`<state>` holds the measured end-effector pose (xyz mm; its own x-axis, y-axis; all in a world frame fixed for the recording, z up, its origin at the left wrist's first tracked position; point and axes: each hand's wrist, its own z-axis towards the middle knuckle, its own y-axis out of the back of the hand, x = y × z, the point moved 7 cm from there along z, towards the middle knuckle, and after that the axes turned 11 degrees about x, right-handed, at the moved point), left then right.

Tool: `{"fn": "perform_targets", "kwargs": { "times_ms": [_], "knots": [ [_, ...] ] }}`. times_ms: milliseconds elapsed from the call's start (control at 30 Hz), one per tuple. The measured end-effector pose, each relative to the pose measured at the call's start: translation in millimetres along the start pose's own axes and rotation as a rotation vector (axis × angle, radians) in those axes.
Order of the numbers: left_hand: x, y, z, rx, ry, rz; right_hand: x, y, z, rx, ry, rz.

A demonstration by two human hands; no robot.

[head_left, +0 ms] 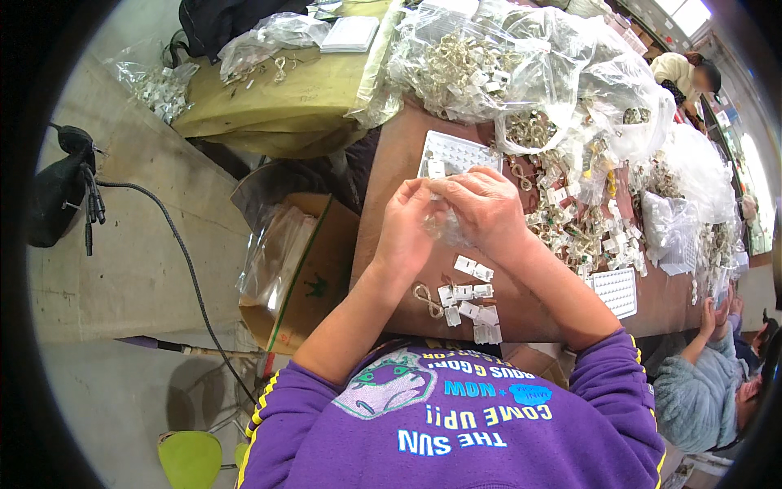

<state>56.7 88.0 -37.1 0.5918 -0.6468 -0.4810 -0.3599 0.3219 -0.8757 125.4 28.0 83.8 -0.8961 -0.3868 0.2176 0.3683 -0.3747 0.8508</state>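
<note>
Over the brown table (pixel 389 196) my left hand (pixel 405 228) and my right hand (pixel 489 210) meet, fingertips pinched together. Both are closed on a small clear plastic bag (pixel 450 230), which hangs crumpled between them; its contents cannot be made out. A small white tag (pixel 436 169) shows just beyond the fingertips, and whether it is held or lies there I cannot tell. Behind the hands is a white tray (pixel 460 150) with rows of small marks. Nearer to me lie several white tagged pieces (pixel 466 292) and a looped beige cord (pixel 427 301).
A big heap of tagged cords (pixel 582 228) and clear bags (pixel 554 61) covers the right and far side. Another white tray (pixel 612 293) lies at right. At left stand a cardboard box (pixel 314 269) and a yellow-covered table (pixel 269 106). Other people sit at the right.
</note>
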Motion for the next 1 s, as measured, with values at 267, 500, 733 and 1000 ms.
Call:
{"fn": "perform_targets", "kwargs": {
  "times_ms": [267,500,733,1000],
  "knots": [
    [-8.7,10.4,1.7,-0.075,-0.097,0.034,-93.1,-49.1,24.8,0.097,-0.371,0.088],
    [-9.4,6.9,-0.2,-0.03,-0.099,0.045,-102.7,-74.0,25.3,0.131,-0.365,0.032],
    [-7.8,1.7,1.8,-0.023,-0.071,0.028,-72.4,-18.0,18.6,-0.015,-0.38,0.312],
    [-1.4,-8.2,-2.1,0.027,-0.01,0.11,-34.1,-4.3,-1.1,-0.1,-0.231,0.211]
  ]
}}
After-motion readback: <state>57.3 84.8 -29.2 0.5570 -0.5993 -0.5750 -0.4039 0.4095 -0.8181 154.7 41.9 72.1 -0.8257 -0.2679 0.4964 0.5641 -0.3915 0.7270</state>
